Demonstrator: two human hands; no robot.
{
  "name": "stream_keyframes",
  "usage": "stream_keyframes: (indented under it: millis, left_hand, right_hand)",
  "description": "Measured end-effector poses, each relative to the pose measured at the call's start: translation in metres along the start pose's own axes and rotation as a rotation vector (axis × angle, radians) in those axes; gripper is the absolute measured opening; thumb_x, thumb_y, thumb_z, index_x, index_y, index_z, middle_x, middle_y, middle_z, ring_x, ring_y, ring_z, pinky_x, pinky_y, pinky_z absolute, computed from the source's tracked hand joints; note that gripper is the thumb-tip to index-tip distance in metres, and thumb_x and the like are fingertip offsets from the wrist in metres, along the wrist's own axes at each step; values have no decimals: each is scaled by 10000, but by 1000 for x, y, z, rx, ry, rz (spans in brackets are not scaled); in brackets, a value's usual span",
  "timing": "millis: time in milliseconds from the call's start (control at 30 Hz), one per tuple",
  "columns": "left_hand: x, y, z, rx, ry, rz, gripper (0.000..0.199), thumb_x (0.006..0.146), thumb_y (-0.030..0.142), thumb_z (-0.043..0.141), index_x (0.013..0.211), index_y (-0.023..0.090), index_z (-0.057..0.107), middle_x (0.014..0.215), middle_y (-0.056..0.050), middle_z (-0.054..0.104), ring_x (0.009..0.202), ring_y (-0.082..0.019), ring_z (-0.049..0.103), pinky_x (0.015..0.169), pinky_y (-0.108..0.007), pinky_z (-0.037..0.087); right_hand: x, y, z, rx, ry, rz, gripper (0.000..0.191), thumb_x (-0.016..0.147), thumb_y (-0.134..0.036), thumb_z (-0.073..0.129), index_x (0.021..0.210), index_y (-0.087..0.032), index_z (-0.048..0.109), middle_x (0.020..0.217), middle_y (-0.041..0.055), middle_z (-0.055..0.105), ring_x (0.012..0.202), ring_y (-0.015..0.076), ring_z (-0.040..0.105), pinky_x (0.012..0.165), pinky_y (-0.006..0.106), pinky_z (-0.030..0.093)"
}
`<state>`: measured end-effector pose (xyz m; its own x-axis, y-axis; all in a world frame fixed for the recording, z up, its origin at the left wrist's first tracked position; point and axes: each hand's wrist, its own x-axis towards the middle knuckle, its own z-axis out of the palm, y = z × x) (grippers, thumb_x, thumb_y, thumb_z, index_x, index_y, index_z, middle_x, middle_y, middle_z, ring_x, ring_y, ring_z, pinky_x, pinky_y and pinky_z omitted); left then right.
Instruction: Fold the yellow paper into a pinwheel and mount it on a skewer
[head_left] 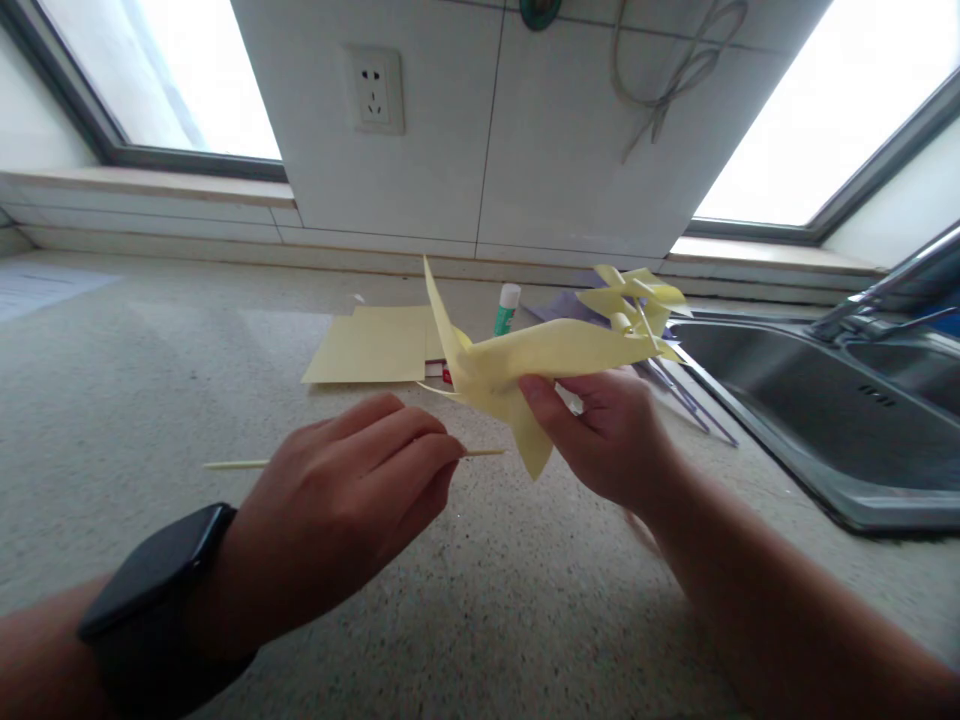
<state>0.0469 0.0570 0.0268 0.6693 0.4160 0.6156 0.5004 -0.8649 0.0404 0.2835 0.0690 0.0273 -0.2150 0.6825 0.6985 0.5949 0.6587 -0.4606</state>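
My left hand (360, 470), with a black watch on the wrist, pinches a thin pale-yellow stick (236, 465). The stick lies nearly level, and its short end points right toward the paper. In my right hand (600, 420) is a yellow paper pinwheel (562, 348), gripped between thumb and fingers above the counter. Its pointed blades spread up, down and to the right. A small gap shows between the stick's tip and the lower blade. My right fingertips are partly hidden behind the paper.
Behind the hands are yellow paper sheets (367, 345), a glue stick (507, 308), purple paper (566, 300) and another yellow pinwheel (637, 295). Thin purple sticks (694, 400) lie near the sink (795, 400) on the right. A white sheet (52, 285) is at far left.
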Motion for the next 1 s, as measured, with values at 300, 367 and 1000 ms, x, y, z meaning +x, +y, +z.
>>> stream_keyframes:
  millis: [300,367,1000]
  left_hand:
    - [-15,2,0,-353,-31,-411,102,897,166,634,931,234,702,816,3,695,683,-130,634,547,-219,515]
    - [-15,2,-2,-397,11,-441,77,886,185,659,921,235,707,791,7,688,640,-119,619,492,-198,490]
    - [-23,1,-4,-365,128,-398,131,895,188,664,981,282,695,944,23,715,734,-119,664,590,-224,562]
  right_hand:
    - [-2,-9,7,85,-91,167,340,956,-351,557,657,-210,639,683,10,658,708,158,616,661,302,495]
    - [-3,-14,10,137,-148,205,354,949,-342,559,626,-205,610,650,7,625,698,158,607,650,299,491]
    - [-15,-32,25,664,-256,556,265,932,-445,624,1034,-246,766,892,33,739,793,171,666,647,249,546]
